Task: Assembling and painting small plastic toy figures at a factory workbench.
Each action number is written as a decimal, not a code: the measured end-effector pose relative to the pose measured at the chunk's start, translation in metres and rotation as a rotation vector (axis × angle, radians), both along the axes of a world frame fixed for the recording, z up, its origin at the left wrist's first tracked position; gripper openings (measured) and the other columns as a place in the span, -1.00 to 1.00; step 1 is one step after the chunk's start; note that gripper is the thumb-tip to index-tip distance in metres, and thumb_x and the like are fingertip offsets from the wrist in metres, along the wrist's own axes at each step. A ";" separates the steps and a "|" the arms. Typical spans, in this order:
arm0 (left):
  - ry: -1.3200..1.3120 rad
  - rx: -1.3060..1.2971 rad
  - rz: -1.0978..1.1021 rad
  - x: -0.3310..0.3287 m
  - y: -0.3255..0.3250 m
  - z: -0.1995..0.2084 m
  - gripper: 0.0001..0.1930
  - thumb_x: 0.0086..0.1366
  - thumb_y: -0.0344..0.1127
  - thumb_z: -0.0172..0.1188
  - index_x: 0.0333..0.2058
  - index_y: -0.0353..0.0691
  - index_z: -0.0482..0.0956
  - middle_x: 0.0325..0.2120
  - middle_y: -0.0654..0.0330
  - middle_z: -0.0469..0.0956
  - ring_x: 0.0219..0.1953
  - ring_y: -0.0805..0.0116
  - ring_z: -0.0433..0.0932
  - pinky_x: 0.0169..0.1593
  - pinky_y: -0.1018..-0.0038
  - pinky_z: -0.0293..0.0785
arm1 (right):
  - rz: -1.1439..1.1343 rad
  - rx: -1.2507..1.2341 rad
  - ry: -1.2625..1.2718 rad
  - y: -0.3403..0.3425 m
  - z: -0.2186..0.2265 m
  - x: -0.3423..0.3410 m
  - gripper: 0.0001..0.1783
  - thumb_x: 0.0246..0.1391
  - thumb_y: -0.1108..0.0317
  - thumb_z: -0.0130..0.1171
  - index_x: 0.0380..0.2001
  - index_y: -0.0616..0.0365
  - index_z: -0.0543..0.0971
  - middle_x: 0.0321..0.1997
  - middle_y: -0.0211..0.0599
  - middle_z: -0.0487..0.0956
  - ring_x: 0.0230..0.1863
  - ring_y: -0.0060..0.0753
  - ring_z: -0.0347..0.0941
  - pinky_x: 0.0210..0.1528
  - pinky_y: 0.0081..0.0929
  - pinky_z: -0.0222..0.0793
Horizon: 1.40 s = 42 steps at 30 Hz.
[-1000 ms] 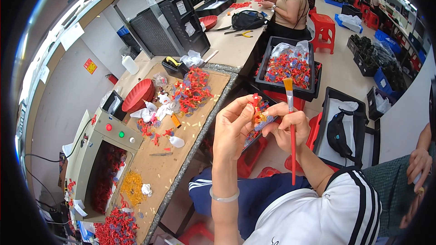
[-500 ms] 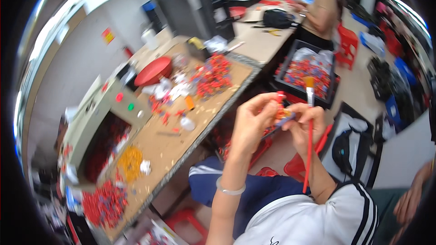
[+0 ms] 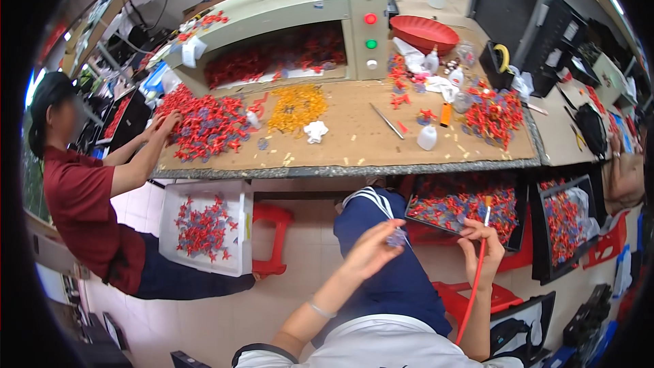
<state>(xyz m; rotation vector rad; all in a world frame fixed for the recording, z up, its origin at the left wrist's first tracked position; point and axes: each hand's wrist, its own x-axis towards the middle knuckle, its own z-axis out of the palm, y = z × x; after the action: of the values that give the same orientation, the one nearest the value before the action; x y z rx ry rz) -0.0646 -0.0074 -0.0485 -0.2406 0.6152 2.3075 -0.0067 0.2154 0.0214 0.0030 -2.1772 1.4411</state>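
In front of my lap, my left hand (image 3: 370, 253) is closed, pinching a small purple-grey plastic piece (image 3: 396, 237) at its fingertips. To its right, my right hand (image 3: 485, 249) grips a red-handled paintbrush (image 3: 471, 294), bristles upward and handle slanting down toward my body. A small purplish bit shows at that hand's fingertips, too small to make out. The hands are apart. Just beyond them sits a black tray (image 3: 446, 223) filled with red and purple plastic pieces.
Across the workbench (image 3: 327, 153) stand a beige machine (image 3: 266, 24) with an opening, a red-and-purple pile (image 3: 204, 123), yellow pieces (image 3: 298, 108), a white bottle (image 3: 427, 138) and a red basin (image 3: 426, 33). A co-worker (image 3: 88, 184) reaches into the left pile; a white bin (image 3: 204, 228) is nearby.
My view has swung left, bringing in the machine front and the co-worker. My hands, close together around a small red, yellow and purple piece before, have separated; the brush stays in my right hand.
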 end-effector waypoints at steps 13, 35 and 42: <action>0.514 -0.556 0.676 -0.338 -0.109 0.126 -0.37 0.35 -0.23 -0.01 0.22 -0.51 -0.04 0.23 -0.24 -0.04 0.20 -0.19 0.18 0.21 0.08 0.28 | -0.101 0.004 0.013 0.035 -0.014 0.007 -0.84 0.06 0.62 0.12 -0.42 0.22 0.34 -0.13 -0.05 0.52 -0.23 -0.53 0.47 -0.15 -0.57 0.40; 0.359 -0.675 -0.214 0.039 0.018 -0.019 -0.75 0.37 -0.32 -0.05 -0.11 -0.35 0.47 -0.27 0.12 0.56 -0.26 0.44 0.54 -0.20 0.57 0.42 | -0.342 0.541 -0.186 0.180 -0.231 -0.072 -0.57 -0.30 0.56 0.34 -0.37 0.17 0.31 -0.42 -0.08 0.46 -0.29 0.06 0.40 -0.26 -0.13 0.31; 0.471 -0.743 -0.187 0.025 0.021 -0.013 -0.74 0.38 -0.32 -0.05 -0.09 -0.36 0.46 -0.27 0.12 0.56 -0.25 0.44 0.54 -0.18 0.58 0.42 | -0.246 0.489 -0.281 0.192 -0.249 -0.095 -0.52 -0.39 0.62 0.35 -0.38 0.16 0.30 -0.42 -0.09 0.47 -0.33 0.08 0.42 -0.34 -0.17 0.33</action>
<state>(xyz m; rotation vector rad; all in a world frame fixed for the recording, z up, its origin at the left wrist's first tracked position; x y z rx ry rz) -0.0400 0.0134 -0.0616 0.0297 1.6509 1.8663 -0.1021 0.4077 -0.2276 -0.2987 -2.5999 0.7888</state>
